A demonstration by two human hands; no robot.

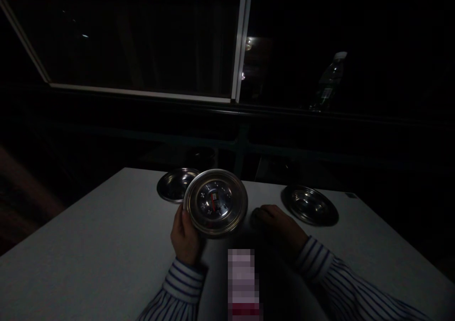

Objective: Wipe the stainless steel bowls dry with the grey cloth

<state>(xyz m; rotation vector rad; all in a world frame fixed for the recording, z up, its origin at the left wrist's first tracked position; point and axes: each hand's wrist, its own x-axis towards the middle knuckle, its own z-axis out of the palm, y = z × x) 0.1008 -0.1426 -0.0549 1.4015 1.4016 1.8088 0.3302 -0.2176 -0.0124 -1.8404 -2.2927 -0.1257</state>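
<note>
The scene is very dark. My left hand (185, 238) grips the lower left rim of a round steel plate (215, 202), held tilted up above the table so its face shows a small label. My right hand (275, 221) rests on the white table (106, 245) to the right of the plate, fingers curled over a small dark object (256, 216) that I cannot make out. Both arms wear blue-striped white sleeves.
A steel plate (174, 183) lies on the table behind the held one. Another steel plate (309, 205) lies at the right. A plastic bottle (329, 82) stands on a dark ledge beyond the table, by a window frame (238, 41).
</note>
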